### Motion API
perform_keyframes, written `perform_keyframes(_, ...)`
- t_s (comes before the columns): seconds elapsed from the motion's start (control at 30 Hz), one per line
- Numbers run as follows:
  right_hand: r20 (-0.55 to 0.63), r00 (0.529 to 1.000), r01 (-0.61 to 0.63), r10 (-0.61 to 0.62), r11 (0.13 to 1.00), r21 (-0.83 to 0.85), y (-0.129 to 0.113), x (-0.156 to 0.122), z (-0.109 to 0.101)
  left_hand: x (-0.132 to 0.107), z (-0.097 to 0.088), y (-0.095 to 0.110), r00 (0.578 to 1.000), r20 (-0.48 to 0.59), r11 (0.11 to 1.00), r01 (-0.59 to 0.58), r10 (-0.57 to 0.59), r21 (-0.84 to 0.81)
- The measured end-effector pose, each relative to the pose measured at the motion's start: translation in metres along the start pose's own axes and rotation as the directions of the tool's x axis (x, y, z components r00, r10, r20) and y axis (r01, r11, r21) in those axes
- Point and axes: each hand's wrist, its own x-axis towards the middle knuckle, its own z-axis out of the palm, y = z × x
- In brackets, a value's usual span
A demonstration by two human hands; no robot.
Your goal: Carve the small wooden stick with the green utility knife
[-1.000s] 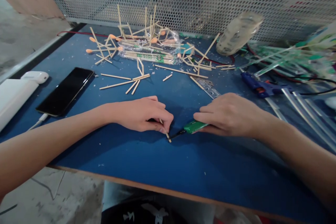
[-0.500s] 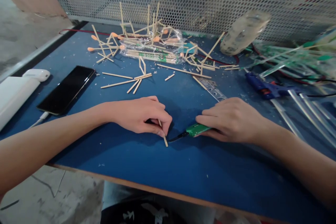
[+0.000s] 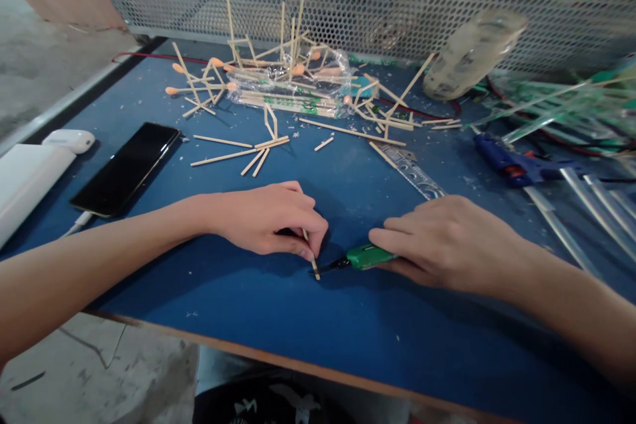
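Note:
Near the front of the blue table [image 3: 238, 291], my left hand [image 3: 278, 220] pinches a short thin wooden stick [image 3: 317, 270], its lower end poking out below the fingertips. My right hand [image 3: 437, 245] is wrapped round the green handle of a utility knife [image 3: 370, 256]. The dark blade lies across the stick close to its free end, just below my left fingertips. Whether the blade has cut into the wood I cannot tell. Behind my left hand a small figure of joined sticks [image 3: 271, 140] lies on the table.
A phone [image 3: 126, 169] and a white box [image 3: 30, 179] are at left. Stick models and a plastic packet of sticks [image 3: 293, 101] stand at the back. To the right are a clear ruler [image 3: 422, 179], a jar [image 3: 470, 56], a blue glue gun [image 3: 517, 162] and glue sticks [image 3: 561, 228].
The knife blade has moved left, from beside the stick to across it. My right hand has come slightly lower with it. My left hand keeps its pinch almost unmoved.

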Motion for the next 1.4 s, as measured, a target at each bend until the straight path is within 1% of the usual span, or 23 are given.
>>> perform_keyframes(0.13, 0.046, 0.999, 0.018, -0.018, 1.000, 0.015, 0.0012, 0.0019, -0.0038, 0.0005, -0.0005, -0.0008, 1.000, 0.005, 1.000, 0.007, -0.007, -0.008)
perform_keyframes(0.3, 0.037, 0.999, 0.014, -0.015, 1.000, 0.017, 0.0011, 0.0069, -0.0009, 0.0009, -0.0004, -0.0005, 1.000, 0.013, 1.000, 0.006, -0.006, 0.001)
perform_keyframes(0.43, 0.063, 0.997, 0.034, -0.037, 0.998, 0.053, 0.0020, 0.0066, -0.0010, 0.0022, -0.0014, 0.0003, 1.000, 0.021, 1.000, 0.016, -0.016, -0.005)
perform_keyframes(0.5, 0.075, 0.997, 0.009, -0.013, 0.998, 0.057, 0.0007, 0.0051, -0.0015, 0.0027, -0.0018, 0.0004, 1.000, 0.022, 1.000, 0.010, -0.010, -0.005)
perform_keyframes(0.6, 0.126, 0.991, -0.047, 0.039, 0.997, 0.062, -0.0021, 0.0034, -0.0024, 0.0026, -0.0021, 0.0003, 1.000, 0.026, 1.000, 0.000, 0.000, -0.007)
perform_keyframes(0.67, 0.144, 0.989, -0.048, 0.037, 0.996, 0.071, -0.0019, 0.0031, -0.0030, 0.0023, -0.0021, 0.0002, 1.000, 0.029, 1.000, 0.006, -0.005, -0.008)
perform_keyframes(0.77, 0.104, 0.995, -0.006, -0.001, 0.998, 0.070, -0.0004, 0.0041, -0.0021, 0.0019, -0.0020, 0.0006, 1.000, 0.022, 1.000, 0.005, -0.005, -0.004)
perform_keyframes(0.93, 0.087, 0.996, -0.015, 0.011, 0.999, 0.044, 0.0005, 0.0056, -0.0007, 0.0020, -0.0013, 0.0024, 1.000, 0.014, 1.000, 0.008, -0.008, -0.011)
perform_keyframes(1.03, 0.052, 0.998, 0.036, -0.038, 0.998, 0.049, 0.0039, 0.0055, -0.0018, 0.0022, -0.0008, 0.0028, 1.000, 0.014, 1.000, 0.020, -0.019, -0.012)
perform_keyframes(1.1, 0.034, 0.998, 0.046, -0.047, 0.999, 0.029, 0.0057, 0.0055, -0.0019, 0.0023, -0.0006, 0.0028, 1.000, 0.012, 1.000, 0.018, -0.018, -0.008)
perform_keyframes(1.2, 0.032, 0.999, 0.041, -0.041, 0.999, -0.004, 0.0072, 0.0055, -0.0015, 0.0024, -0.0003, 0.0031, 1.000, 0.002, 1.000, 0.006, -0.006, -0.006)
perform_keyframes(1.3, 0.027, 0.997, 0.075, -0.074, 0.997, -0.020, 0.0072, 0.0050, -0.0011, 0.0026, -0.0001, 0.0041, 1.000, -0.011, 1.000, -0.001, 0.001, -0.009)
perform_keyframes(1.4, 0.013, 0.999, 0.048, -0.047, 0.998, -0.031, 0.0052, 0.0050, -0.0002, 0.0031, -0.0002, 0.0047, 1.000, -0.017, 1.000, 0.003, -0.003, -0.017)
